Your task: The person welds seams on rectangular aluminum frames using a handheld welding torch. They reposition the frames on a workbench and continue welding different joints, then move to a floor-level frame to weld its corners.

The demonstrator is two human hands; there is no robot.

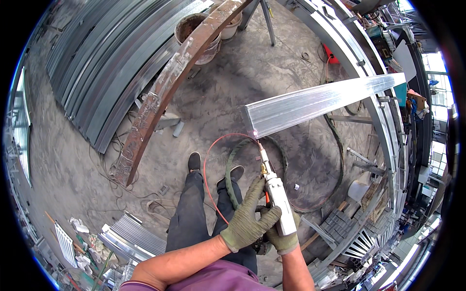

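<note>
Lower centre of frame: both hands, in green work gloves, are gripping a white welding torch. Left hand is crossing over from lower left, fingers curled tight round the torch body w/ thumb lying across it. Right hand is sitting under it at the torch's lower end, fingers wrapped round the handle; mostly hidden by the left hand.

Torch is pointing up and slightly left, its nozzle tip touching the near end of a shiny rectangular metal tube, w/ a small bright glow at the contact spot. Tube is running from frame centre out to upper right.

A thin red cable and a green hose are looping from the torch across the concrete floor by the person's dark trousers & shoes, centre.

Further off: a rusty curved beam is slanting across upper centre-left, stacked grey metal sheets upper left, a dirty bucket at top centre.
</note>
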